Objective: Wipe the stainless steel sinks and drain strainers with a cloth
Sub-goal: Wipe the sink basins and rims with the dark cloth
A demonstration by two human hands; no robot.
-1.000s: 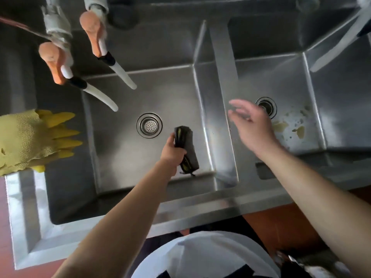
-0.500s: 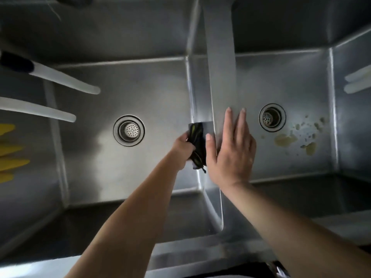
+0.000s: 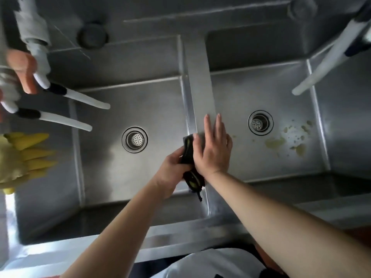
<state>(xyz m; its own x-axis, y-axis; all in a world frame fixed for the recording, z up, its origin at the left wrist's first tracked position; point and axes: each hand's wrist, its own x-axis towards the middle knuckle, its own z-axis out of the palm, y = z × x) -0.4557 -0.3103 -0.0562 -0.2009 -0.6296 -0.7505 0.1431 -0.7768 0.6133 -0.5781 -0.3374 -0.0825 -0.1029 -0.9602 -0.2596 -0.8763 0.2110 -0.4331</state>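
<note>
Cloth is dark with some yellow-green showing, bunched up against the left side of the divider between the two steel sinks. Left hand has its fingers curled round it, gripping it. Right hand lies flat on top of the divider, fingers straight and together, thumb touching the cloth's top edge. Left sink has a round strainer in its floor, and the right sink has its own strainer with yellowish stains just beside it. Yellow rubber gloves hang over the left edge, and white spouts stick out above the left sink. No readable writing or labels anywhere.
</note>
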